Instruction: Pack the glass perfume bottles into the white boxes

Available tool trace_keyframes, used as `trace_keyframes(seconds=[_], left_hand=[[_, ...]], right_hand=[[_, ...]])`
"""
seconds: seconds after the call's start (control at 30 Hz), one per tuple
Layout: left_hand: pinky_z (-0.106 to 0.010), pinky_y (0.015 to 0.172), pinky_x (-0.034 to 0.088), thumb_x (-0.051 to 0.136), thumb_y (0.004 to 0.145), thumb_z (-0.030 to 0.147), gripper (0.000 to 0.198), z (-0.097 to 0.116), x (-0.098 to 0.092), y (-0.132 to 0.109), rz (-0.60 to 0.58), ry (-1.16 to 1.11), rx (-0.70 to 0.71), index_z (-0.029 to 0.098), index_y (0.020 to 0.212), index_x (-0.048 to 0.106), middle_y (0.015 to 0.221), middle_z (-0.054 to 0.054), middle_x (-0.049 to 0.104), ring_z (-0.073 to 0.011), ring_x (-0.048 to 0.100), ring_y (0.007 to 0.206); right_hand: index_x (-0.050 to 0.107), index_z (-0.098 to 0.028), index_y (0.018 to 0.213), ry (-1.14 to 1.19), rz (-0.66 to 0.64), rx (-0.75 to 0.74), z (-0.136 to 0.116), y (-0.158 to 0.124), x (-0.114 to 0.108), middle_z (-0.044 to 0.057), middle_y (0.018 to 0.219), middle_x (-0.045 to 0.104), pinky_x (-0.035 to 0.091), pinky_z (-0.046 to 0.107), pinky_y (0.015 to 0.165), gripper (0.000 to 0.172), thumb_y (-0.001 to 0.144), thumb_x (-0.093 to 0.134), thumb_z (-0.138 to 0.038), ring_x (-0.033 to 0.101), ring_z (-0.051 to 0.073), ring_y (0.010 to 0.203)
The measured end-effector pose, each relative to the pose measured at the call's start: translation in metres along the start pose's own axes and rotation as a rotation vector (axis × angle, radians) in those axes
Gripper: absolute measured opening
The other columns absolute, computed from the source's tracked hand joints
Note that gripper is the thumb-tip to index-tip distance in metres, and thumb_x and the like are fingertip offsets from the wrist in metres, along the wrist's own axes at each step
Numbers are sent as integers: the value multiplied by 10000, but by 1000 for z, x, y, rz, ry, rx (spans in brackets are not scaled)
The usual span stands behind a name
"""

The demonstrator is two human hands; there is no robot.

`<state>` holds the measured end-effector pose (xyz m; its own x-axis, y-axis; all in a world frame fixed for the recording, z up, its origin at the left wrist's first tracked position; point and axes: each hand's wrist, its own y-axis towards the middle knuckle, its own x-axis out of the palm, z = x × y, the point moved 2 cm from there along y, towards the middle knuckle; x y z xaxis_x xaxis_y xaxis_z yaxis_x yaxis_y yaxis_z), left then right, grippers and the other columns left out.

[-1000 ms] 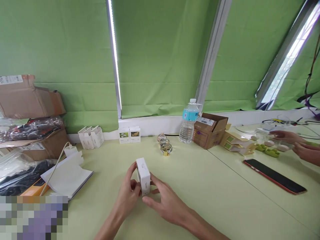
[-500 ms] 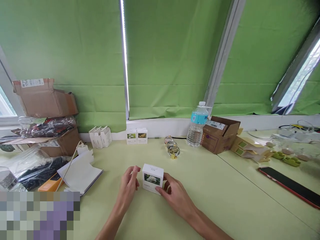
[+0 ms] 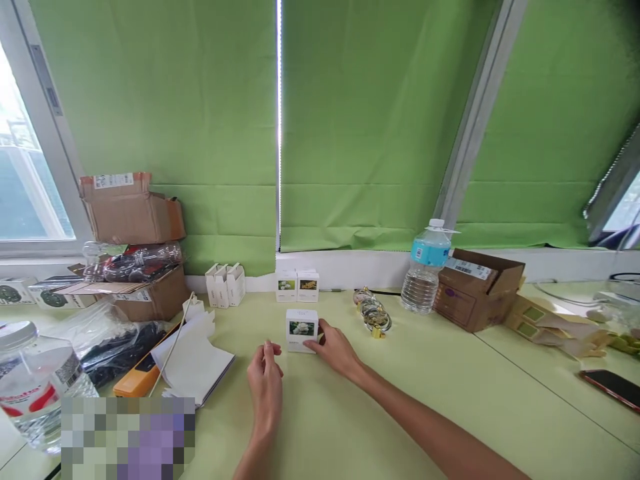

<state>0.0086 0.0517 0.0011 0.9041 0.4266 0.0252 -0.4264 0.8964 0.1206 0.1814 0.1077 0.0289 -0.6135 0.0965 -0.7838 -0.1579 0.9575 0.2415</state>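
A small white box (image 3: 302, 341) with a white-flower picture on its front stands upright on the table in the head view. My right hand (image 3: 336, 347) grips it by its right side, thumb at the lower front. To the left of the box, my left hand (image 3: 267, 373) is loosely curled with nothing in it, fingers partly apart and not touching the box. Behind the held box, two similar white boxes stand side by side: one with a white-flower picture (image 3: 287, 287), one with a yellow-flower picture (image 3: 308, 287).
Open white cartons (image 3: 225, 287) stand at the back. Left lie a notebook (image 3: 200, 360), orange device (image 3: 135, 383) and stacked cardboard boxes (image 3: 133, 217). To the right are metal rings (image 3: 375, 315), a water bottle (image 3: 421, 280), a brown carton (image 3: 463, 300) and a phone (image 3: 613, 388).
My right hand has moved the white box away from me, closer to the two boxes at the back. My left hand has come away from its side. The view has turned left.
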Motion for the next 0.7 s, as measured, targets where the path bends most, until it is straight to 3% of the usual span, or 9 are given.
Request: trace_keyframes(seconds=[0.17, 0.3, 0.5, 0.7], left_hand=[[-251, 474, 359, 428, 834, 668, 552, -3, 6, 6, -17, 27, 32, 169, 746, 646, 472, 32, 466, -139, 454, 436], [-266, 548, 392, 417, 856, 646, 536, -1, 10, 5, -81, 77, 73, 179, 724, 647, 582, -28, 599, -173, 546, 543], [-282, 634, 397, 358, 915, 584, 501, -2, 10, 7, -117, 131, 21, 194, 772, 637, 787, -77, 686, -207, 604, 707], [-275, 610, 373, 343, 922, 581, 503, 1, 10, 6, -99, 88, 13, 198, 750, 620, 776, -76, 669, -196, 585, 689]], right_hand=[[588, -163, 1142, -105, 12, 90, -11, 81, 22, 71, 1026, 692, 504, 307, 778, 354, 857, 663, -359, 660, 198, 900], [583, -154, 1169, -230, 58, 191, -15, 120, 39, 81, 1159, 613, 522, 422, 854, 308, 941, 563, -360, 621, 209, 990], [576, -163, 1192, -364, 59, 224, -8, 123, 56, 92, 1217, 587, 513, 431, 881, 309, 940, 568, -342, 604, 221, 1037], [606, -152, 1118, -401, -20, 131, -7, 115, 58, 74, 1116, 632, 526, 405, 844, 266, 948, 554, -351, 629, 195, 959]])
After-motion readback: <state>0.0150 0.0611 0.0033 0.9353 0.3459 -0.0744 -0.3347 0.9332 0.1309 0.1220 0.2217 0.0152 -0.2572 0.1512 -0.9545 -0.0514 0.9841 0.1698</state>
